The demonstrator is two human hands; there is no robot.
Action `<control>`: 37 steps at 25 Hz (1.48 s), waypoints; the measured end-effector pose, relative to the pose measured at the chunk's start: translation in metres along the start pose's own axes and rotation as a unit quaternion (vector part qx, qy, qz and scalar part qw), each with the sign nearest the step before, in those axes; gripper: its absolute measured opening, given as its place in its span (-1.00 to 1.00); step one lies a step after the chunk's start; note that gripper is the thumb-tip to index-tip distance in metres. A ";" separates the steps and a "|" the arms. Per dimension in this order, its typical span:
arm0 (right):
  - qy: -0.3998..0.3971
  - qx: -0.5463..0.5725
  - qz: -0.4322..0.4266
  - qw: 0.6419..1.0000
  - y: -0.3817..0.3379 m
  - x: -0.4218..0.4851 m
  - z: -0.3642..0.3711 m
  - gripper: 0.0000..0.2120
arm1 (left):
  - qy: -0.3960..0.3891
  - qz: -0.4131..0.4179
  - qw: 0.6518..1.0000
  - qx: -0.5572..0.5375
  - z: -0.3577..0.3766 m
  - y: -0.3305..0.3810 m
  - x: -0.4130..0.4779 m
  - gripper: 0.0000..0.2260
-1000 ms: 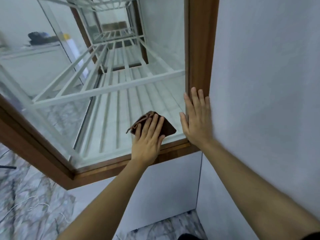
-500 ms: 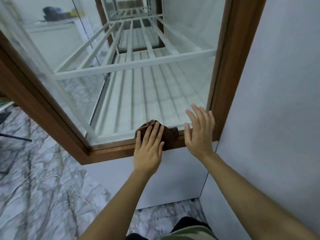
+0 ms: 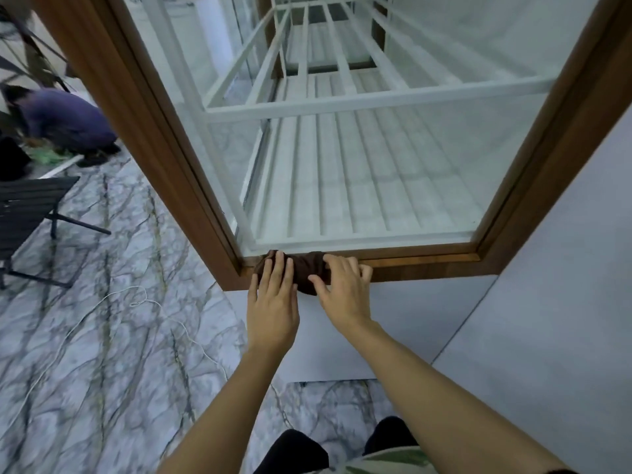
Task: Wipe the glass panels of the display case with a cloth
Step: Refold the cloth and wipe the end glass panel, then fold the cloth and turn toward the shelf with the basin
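Note:
A dark brown cloth (image 3: 305,268) lies bunched on the bottom wooden rail (image 3: 427,265) of the display case, at its lower left corner. My left hand (image 3: 272,299) presses flat on the cloth's left part, fingers together. My right hand (image 3: 343,290) rests on the cloth's right part, fingers curled over it. Above them rises the glass panel (image 3: 359,165), with white slatted shelves (image 3: 342,104) behind it. The brown wooden frame (image 3: 136,107) borders the glass on both sides.
A grey-white cabinet base (image 3: 393,323) sits below the rail, and a grey wall (image 3: 564,285) stands on the right. The marble floor (image 3: 102,319) carries a white cord (image 3: 143,302). A black slatted chair (image 3: 27,206) stands at left, with a crouching person (image 3: 65,121) beyond it.
The cloth slid down off the glass onto the bottom rail and left to the corner. My right hand left the right frame and came onto the cloth. The view tilted downward.

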State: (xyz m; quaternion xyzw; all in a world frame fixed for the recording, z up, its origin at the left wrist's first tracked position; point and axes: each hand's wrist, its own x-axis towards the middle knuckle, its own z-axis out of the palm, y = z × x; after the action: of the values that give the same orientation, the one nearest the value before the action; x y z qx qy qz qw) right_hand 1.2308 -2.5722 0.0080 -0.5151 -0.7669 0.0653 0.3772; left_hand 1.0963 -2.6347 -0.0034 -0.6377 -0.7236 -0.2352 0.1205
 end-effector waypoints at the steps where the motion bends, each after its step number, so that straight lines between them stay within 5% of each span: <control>1: 0.004 0.013 0.018 1.000 -0.004 -0.001 0.001 -0.68 | 0.006 -0.001 1.000 -0.023 0.001 0.001 0.002 -0.56; 5: 0.027 -0.009 -0.004 1.000 0.001 0.004 -0.007 -0.89 | 0.018 0.011 0.999 -0.049 0.008 0.007 0.004 -0.59; 9: -0.004 -0.005 0.083 0.997 0.011 0.005 -0.019 -0.91 | 0.043 0.037 0.996 -0.065 0.002 0.010 0.015 -0.65; 14: -0.044 0.067 0.137 0.987 -0.004 0.013 -0.024 -0.82 | 0.077 -0.115 0.970 -0.199 -0.015 0.020 0.035 -0.81; 20: -0.083 0.209 0.265 0.937 -0.022 0.016 -0.021 -0.69 | 0.087 -0.401 0.859 -0.308 -0.030 0.045 0.051 -0.67; 22: -0.102 0.221 0.274 0.931 -0.025 0.015 -0.024 -0.68 | 0.059 -0.432 0.852 -0.292 -0.032 0.041 0.053 -0.64; 26: -0.143 0.193 0.246 0.939 -0.019 0.016 -0.039 -0.74 | -0.039 -0.362 0.892 -0.267 -0.035 0.028 0.052 -0.80; 30: -0.096 0.177 0.235 0.951 0.009 0.017 -0.077 -0.81 | -0.083 -0.262 0.904 -0.329 -0.049 0.053 0.053 -0.82; 37: 0.000 0.223 0.262 0.939 0.072 -0.008 -0.160 -0.70 | -0.266 -0.027 0.824 -0.499 -0.058 0.136 0.098 -0.87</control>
State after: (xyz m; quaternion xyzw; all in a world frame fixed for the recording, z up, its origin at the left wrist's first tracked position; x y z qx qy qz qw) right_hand 1.3891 -2.5925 0.0820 -0.6001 -0.5709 0.3309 0.4522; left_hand 1.2071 -2.5683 0.1183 -0.6291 -0.5281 -0.3889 -0.4173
